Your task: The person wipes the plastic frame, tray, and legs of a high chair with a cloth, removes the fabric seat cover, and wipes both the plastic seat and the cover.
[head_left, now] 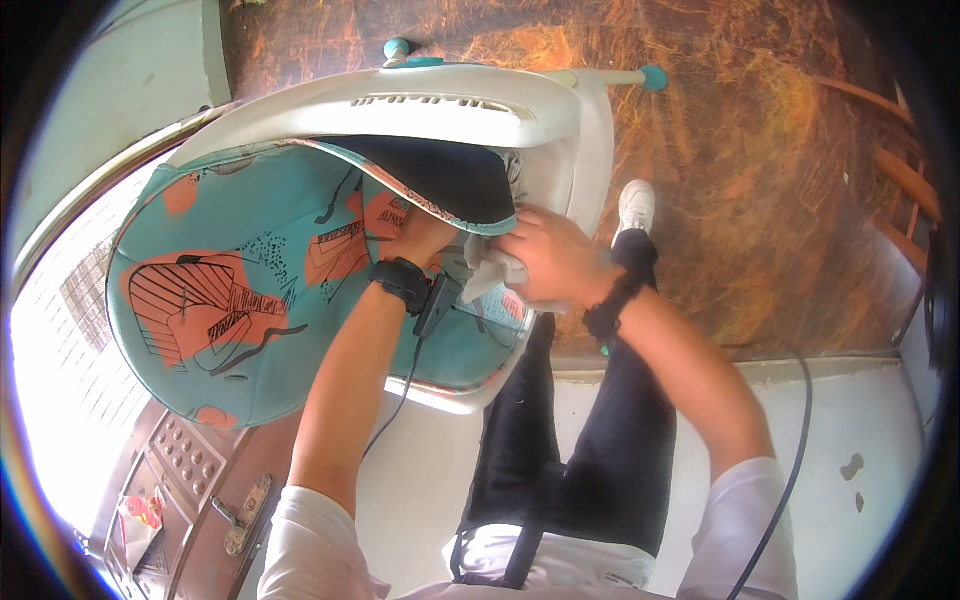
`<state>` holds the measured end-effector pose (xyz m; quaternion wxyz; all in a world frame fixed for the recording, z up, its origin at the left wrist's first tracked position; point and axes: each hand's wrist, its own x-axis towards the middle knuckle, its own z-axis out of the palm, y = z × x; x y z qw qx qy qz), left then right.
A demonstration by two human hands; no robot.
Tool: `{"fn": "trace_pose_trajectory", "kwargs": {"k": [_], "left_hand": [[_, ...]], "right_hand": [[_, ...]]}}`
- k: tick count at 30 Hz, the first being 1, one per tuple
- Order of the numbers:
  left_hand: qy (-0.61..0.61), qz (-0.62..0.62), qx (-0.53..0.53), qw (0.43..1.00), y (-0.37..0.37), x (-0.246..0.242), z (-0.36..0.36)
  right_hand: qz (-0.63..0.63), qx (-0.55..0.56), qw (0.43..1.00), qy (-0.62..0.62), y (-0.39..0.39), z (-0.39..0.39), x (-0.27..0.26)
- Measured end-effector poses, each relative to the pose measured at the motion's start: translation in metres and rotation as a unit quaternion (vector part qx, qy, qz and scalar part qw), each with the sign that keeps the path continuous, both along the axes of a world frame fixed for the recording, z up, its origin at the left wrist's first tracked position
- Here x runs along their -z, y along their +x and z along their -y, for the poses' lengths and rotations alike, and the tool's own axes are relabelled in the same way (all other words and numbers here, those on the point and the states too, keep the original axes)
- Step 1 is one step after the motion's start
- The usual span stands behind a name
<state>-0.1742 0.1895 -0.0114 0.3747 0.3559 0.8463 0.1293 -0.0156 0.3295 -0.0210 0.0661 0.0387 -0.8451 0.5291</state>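
A white plastic child's chair (465,105) lies in front of me, padded with a teal cushion (240,195) printed with orange shapes and black lines. One edge of the padding, a flap with a dark underside (442,172), is raised. My left hand (421,236) reaches beneath that flap, its fingers hidden, so its grip does not show. On the right, my right hand (555,251) is closed around a crumpled pale grey cloth (491,271), with its fingers against the flap's edge.
Teal caps tip the chair's legs (626,78). The floor beyond is brown marbled (735,225). At lower left is a brown door with a metal handle (240,514), beside a bright opening (60,337). A black cable (795,450) hangs by my right arm.
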Motion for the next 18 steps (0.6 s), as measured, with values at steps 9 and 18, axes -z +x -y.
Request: {"fn": "trace_pose_trajectory", "kwargs": {"k": [9,18], "left_hand": [[-0.094,0.064,-0.083,0.99,0.004,-0.019,-0.012],[-0.122,-0.023,0.111,0.986,-0.006,0.01,0.02]], "right_hand": [[0.133,0.515,0.835,-0.138,0.016,0.083,-0.022],[0.214,0.619,0.559,-0.509,0.028,0.01,-0.067]]}}
